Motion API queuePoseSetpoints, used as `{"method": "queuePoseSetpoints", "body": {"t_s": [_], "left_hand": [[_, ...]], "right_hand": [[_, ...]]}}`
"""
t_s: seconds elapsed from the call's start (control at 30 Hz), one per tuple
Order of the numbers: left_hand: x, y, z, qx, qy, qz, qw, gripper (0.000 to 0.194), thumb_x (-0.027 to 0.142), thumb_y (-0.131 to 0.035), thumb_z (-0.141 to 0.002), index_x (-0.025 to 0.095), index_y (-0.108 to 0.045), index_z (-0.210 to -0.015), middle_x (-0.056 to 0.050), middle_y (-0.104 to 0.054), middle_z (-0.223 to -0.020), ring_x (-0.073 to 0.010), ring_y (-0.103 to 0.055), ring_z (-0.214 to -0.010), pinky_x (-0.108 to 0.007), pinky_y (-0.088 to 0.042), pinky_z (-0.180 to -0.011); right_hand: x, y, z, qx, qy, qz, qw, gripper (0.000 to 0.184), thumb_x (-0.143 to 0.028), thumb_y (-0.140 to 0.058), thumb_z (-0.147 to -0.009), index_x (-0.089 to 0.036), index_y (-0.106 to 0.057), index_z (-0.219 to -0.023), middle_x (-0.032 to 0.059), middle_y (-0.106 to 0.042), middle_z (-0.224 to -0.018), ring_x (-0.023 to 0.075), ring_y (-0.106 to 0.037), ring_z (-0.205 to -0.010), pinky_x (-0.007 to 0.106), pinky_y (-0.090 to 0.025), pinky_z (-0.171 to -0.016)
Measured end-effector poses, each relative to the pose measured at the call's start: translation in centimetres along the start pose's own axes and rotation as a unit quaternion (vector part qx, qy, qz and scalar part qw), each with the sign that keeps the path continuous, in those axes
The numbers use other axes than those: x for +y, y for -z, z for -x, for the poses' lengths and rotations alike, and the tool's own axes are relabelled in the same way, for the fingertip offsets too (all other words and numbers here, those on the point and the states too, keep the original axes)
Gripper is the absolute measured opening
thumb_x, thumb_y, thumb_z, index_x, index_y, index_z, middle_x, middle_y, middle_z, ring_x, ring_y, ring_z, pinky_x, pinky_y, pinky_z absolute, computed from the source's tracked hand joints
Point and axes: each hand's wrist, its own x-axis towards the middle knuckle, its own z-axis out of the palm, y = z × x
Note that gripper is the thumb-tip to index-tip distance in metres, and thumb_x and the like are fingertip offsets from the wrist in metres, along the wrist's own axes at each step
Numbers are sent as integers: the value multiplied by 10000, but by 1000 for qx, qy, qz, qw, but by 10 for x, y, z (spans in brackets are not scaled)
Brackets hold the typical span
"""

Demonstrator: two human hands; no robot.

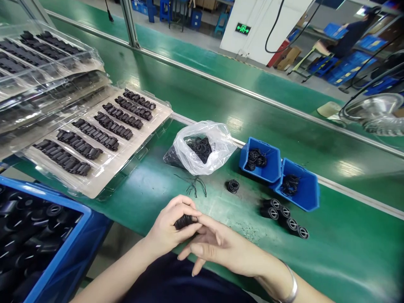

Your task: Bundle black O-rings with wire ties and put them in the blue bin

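Your left hand [166,227] was curled shut around a short stack of black rubber O-rings [185,221], held just above the green assembly-line belt [347,240], while your right hand [217,248] stayed half open, its fingers resting against the left and gripping nothing visible. Ahead of you lay a small coil of rings [232,186], a clear plastic bag [202,158] holding more, and two blue plastic bins [273,166] with rings inside.
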Motion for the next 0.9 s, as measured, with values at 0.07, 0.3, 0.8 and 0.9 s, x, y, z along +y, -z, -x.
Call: {"method": "queuePoseSetpoints", "body": {"t_s": [0.07,0.3,0.8,0.9], "left_hand": [[0,2,0,23,12,1,1000,196,99,-695,-841,212,-674,-1000,-48,-603,-997,-175,-632,-917,-317,-523,-851],[-6,3,-1,87,149,186,967,92,182,-684,-876,207,-642,-954,-38,-613,-996,-192,-654,-883,-350,-572,-810],[-4,-27,-23,-58,108,-157,980,116,172,-645,-858,213,-683,-960,-124,-640,-1334,-267,-565,-1296,-414,-438,-1091],[-6,-21,-26,-43,110,-180,977,106,192,-633,-870,219,-673,-964,-128,-636,-1354,-276,-557,-1312,-431,-440,-1088]], "right_hand": [[-1,2,3,43,16,58,997,570,-355,-663,-922,-269,-427,-1433,80,-629,-1072,260,-711,-997,328,-604,-694],[-8,45,-24,391,93,574,713,229,-328,-595,-950,-167,-609,-1111,91,-662,-964,209,-649,-744,343,-511,-671],[-12,46,-9,338,53,786,515,165,-169,-500,-937,-175,-577,-790,55,-620,-758,200,-607,-659,311,-349,-604],[-17,44,3,322,44,797,510,166,-154,-505,-911,-183,-560,-757,43,-604,-711,188,-583,-613,315,-315,-575]]}}
